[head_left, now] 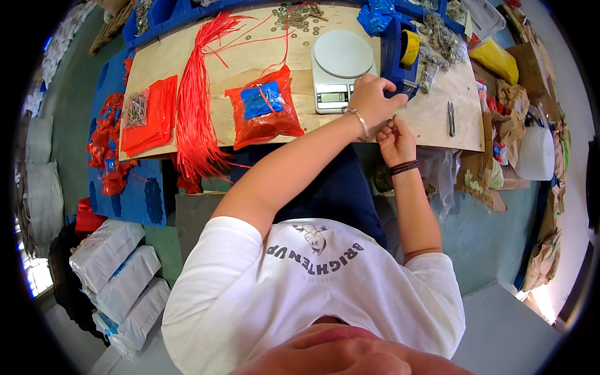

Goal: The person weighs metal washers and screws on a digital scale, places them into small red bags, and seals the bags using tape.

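Observation:
My left hand [374, 100], with a silver bracelet at the wrist, reaches across to the near end of a blue tape dispenser [392, 59] carrying a yellow tape roll [410, 48]. Its thumb and forefinger are apart, with nothing plain between them. Just below, at the table's front edge, my right hand [397, 142] is closed, fingertips pinched together. Whatever it pinches is too small to make out. Beside my left hand stands a white kitchen scale [343, 62] with a round plate. Left of the scale lies a filled red plastic bag [265, 109] with a blue patch.
Red plastic strips [197, 100] hang over the table's front edge. Flat red bags [153, 115] lie at the left, loose washers [297, 19] at the back. A small dark-handled tool [450, 119] rests right of my hands. Metal parts in clear bags [442, 37] lie behind it.

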`<state>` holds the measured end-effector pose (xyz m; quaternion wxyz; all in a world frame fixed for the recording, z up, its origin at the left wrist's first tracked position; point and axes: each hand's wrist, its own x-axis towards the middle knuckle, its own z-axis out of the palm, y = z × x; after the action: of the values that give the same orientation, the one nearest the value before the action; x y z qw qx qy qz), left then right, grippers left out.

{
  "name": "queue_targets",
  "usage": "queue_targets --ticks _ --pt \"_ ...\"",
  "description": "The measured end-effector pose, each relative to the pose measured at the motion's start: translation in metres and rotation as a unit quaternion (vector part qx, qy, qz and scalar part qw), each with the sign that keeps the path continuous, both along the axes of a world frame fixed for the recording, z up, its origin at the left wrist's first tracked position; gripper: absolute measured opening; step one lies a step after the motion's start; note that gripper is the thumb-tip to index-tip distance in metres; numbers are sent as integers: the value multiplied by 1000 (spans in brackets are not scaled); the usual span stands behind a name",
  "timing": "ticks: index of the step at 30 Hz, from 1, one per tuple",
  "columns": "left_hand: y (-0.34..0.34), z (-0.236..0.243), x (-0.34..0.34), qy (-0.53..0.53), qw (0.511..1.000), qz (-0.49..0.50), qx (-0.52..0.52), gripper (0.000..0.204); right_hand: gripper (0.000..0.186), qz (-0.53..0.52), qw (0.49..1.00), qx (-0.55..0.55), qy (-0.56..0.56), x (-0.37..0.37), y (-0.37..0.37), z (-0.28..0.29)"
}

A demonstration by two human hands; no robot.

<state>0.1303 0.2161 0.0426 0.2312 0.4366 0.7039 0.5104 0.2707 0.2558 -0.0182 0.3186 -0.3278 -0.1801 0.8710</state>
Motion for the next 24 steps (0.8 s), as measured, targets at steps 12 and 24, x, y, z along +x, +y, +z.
queue_targets --ticks 12,24 --pt "36 -3 21 92 984 144 49 12 5 -51 994 54 -77 -19 -14 16" --pt "-48 17 -36 -55 993 -25 106 17 6 36 966 245 -78 -27 -47 29"
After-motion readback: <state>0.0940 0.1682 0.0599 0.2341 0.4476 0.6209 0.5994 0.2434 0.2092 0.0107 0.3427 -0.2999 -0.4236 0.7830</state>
